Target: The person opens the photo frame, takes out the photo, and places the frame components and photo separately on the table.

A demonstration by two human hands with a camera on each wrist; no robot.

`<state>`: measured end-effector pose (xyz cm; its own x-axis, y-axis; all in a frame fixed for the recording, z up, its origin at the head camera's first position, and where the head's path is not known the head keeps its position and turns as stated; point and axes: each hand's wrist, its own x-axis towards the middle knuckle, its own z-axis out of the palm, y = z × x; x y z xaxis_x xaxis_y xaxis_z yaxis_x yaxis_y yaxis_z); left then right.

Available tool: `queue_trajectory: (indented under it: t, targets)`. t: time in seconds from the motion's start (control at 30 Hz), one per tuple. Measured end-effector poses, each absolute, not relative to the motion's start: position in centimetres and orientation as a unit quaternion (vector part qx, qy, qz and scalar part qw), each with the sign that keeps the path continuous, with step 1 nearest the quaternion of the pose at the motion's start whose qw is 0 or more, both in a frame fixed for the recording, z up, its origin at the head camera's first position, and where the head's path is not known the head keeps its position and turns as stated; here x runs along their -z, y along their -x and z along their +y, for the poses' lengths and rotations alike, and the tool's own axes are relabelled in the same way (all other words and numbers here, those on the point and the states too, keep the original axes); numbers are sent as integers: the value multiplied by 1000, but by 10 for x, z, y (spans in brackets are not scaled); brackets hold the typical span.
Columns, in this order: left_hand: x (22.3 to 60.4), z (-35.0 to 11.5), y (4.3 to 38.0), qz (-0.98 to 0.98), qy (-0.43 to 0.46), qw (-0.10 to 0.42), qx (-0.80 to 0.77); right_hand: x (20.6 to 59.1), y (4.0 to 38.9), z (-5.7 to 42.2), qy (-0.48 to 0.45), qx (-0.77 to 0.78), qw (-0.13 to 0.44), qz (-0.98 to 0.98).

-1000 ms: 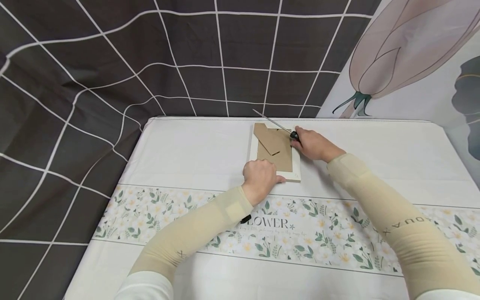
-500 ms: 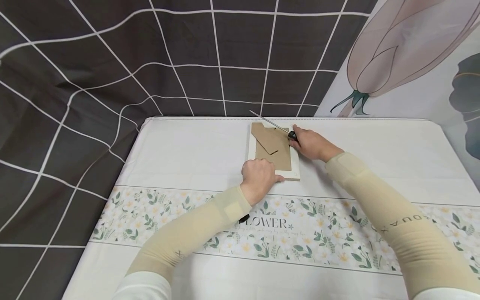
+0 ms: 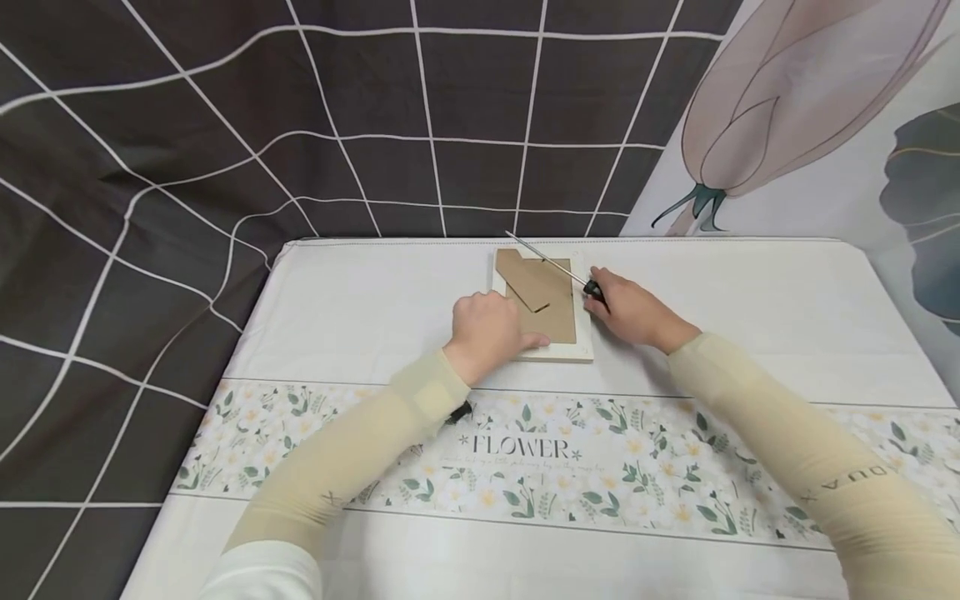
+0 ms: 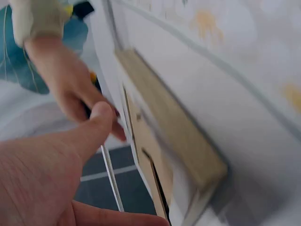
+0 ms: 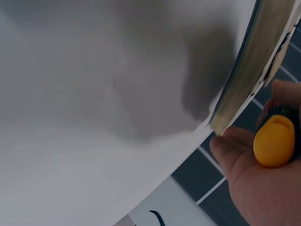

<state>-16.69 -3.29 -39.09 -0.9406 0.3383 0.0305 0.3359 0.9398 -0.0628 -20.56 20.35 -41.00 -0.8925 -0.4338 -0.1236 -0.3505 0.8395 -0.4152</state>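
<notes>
A white picture frame (image 3: 583, 337) lies face down on the table. Its brown backing board (image 3: 558, 325) and fold-out stand (image 3: 517, 279) face up. My right hand (image 3: 632, 310) grips a screwdriver (image 3: 549, 261) beside the frame's right edge. The thin metal shaft slants over the frame's top toward the far left. In the right wrist view the handle's orange end (image 5: 274, 143) shows in the palm. My left hand (image 3: 486, 333) is at the frame's lower left, its thumb stretched over the near border. In the left wrist view, this hand's thumb and finger are spread apart, beside the frame's wooden edge (image 4: 174, 117).
A white tablecloth (image 3: 375, 308) with a floral band (image 3: 637, 467) covers the table. Behind its far edge hangs a dark cloth with white grid lines (image 3: 360, 92). A flower-printed sheet (image 3: 810, 150) hangs at the right.
My left hand has shifted left, loosening from the frame's near edge. My right hand and the screwdriver have come slightly away from the frame's right border and nearer to me.
</notes>
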Motion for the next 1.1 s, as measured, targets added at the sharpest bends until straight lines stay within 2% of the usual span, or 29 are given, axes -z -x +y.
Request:
queue_trajectory:
  t: [0.23, 0.37, 0.47, 0.57, 0.77, 1.1]
  targets:
    - [390, -57, 193, -982, 181, -36, 26, 405, 183, 198, 155, 239, 76, 956]
    - [394, -71, 211, -964, 221, -111, 100, 399, 170, 196, 124, 257, 62, 956]
    - [398, -79, 222, -943, 256, -167, 131, 394, 162, 197, 110, 266, 76, 955]
    - [402, -84, 230, -925, 291, -201, 142, 390, 154, 199, 103, 272, 97, 952]
    - [407, -85, 242, -909, 329, -218, 135, 391, 139, 204, 103, 283, 123, 946]
    - [410, -81, 250, -904, 344, -231, 106, 390, 129, 202, 63, 314, 154, 935]
